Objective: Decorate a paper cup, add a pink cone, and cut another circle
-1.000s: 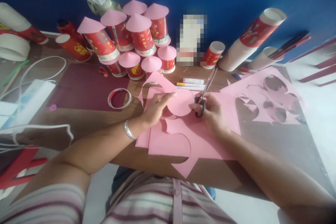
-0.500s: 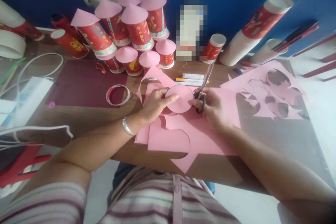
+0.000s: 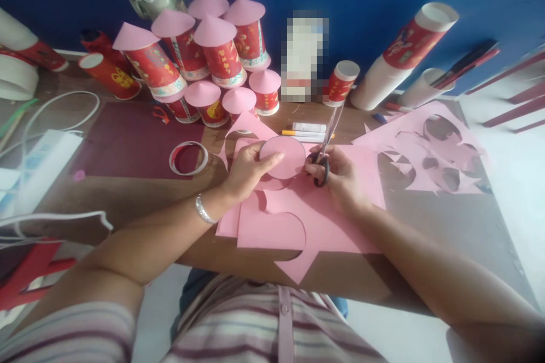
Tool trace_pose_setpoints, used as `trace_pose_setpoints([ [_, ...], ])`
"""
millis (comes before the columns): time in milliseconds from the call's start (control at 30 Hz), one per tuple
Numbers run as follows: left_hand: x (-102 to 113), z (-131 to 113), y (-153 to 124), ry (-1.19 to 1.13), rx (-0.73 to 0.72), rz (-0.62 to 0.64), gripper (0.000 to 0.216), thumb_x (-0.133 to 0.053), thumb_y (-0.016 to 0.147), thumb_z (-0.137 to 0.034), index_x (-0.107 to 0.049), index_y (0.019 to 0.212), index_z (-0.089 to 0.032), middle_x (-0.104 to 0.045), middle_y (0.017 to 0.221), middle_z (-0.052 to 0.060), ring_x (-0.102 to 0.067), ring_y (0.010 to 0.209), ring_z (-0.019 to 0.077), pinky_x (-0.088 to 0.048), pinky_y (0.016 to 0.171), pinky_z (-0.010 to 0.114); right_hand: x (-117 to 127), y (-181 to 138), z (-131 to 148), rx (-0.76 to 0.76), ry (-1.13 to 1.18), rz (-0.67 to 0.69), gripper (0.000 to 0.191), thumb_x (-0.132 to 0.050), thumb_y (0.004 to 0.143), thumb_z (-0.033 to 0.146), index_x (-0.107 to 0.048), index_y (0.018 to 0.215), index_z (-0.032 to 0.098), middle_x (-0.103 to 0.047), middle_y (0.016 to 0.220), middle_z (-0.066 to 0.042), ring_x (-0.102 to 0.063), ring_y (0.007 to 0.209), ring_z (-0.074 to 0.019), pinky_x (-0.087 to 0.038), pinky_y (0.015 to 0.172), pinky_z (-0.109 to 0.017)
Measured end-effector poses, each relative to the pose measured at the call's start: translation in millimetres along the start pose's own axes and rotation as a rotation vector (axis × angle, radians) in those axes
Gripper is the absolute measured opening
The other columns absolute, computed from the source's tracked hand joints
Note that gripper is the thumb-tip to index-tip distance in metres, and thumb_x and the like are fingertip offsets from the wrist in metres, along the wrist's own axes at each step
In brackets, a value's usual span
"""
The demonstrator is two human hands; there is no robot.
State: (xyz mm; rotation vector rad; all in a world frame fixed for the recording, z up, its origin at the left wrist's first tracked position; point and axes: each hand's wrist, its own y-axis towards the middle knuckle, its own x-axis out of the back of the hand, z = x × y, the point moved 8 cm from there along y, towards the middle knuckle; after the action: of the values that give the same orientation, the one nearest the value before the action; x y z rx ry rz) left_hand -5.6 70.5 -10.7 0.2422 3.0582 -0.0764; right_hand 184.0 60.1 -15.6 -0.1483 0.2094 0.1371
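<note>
My left hand [image 3: 248, 173] pinches a round pink paper disc [image 3: 286, 160] at its left side, thumb on top. A dark line runs along part of the disc's edge. In my right hand [image 3: 338, 178] is a pair of scissors [image 3: 327, 150], with the black handles around my fingers and the blades pointing away from me. The scissors' handles sit just right of the disc. Beneath both hands lie pink paper sheets [image 3: 344, 215], one with rounded cut-outs. Another pink disc shows partly below the held one.
Several red paper cylinders with pink cone tops [image 3: 219, 54] stand at the back left. A tape roll [image 3: 188, 157] lies left of my hands. Markers [image 3: 304, 135] rest behind the sheets. Pink paper scraps [image 3: 443, 150] lie at right, near a tall tube [image 3: 404, 57].
The whole view has shifted slightly, so everything sits a little lower and to the left. Both hands keep their holds on the disc and the scissors.
</note>
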Motion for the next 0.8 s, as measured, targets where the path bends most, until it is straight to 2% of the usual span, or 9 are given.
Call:
trace_pose_setpoints([
  [167, -3.9, -2.5, 0.1, 0.023, 0.013, 0.070, 0.026, -0.079, 0.085, -0.039, -0.077, 0.099, -0.017, -0.077, 0.093, 0.005, -0.068, 0.086, 0.0193, -0.055, 0.081, 0.032, -0.8, -0.1, 2.9, 0.020, 0.004, 0.013, 0.042, -0.090, 0.074, 0.040, -0.066, 0.106, 0.028, -0.069, 0.089, 0.002, -0.066, 0.078, -0.0155, -0.052, 0.070, -0.031],
  [333, -12.3, -3.5, -2.3, 0.137, 0.073, 0.172, 0.026, -0.082, 0.081, -0.034, -0.078, 0.099, -0.016, -0.078, 0.092, 0.006, -0.069, 0.084, 0.0204, -0.056, 0.078, 0.031, -4.0, -0.6, 1.4, 0.010, -0.041, 0.020, 0.045, -0.094, 0.068, 0.042, -0.066, 0.100, 0.029, -0.064, 0.082, 0.005, -0.059, 0.069, -0.0130, -0.050, 0.065, -0.029],
  [633, -10.0, 2.5, -1.9, 0.040, 0.095, 0.160, 0.028, -0.082, 0.079, -0.031, -0.079, 0.103, -0.016, -0.078, 0.095, 0.006, -0.071, 0.087, 0.0212, -0.058, 0.080, 0.032, 1.3, 0.8, -0.2, 0.044, -0.086, -0.037, 0.043, -0.093, 0.070, 0.046, -0.065, 0.100, 0.031, -0.063, 0.083, 0.004, -0.058, 0.070, -0.0138, -0.050, 0.062, -0.029],
  [800, -15.2, -0.5, -2.4, 0.037, 0.107, 0.191, 0.031, -0.083, 0.079, -0.031, -0.080, 0.105, -0.015, -0.080, 0.097, 0.007, -0.073, 0.093, 0.0235, -0.059, 0.084, 0.034, 2.7, 1.0, -1.8, 0.028, -0.036, -0.043, 0.044, -0.095, 0.068, 0.041, -0.067, 0.100, 0.030, -0.064, 0.084, 0.005, -0.057, 0.068, -0.0123, -0.049, 0.062, -0.028],
])
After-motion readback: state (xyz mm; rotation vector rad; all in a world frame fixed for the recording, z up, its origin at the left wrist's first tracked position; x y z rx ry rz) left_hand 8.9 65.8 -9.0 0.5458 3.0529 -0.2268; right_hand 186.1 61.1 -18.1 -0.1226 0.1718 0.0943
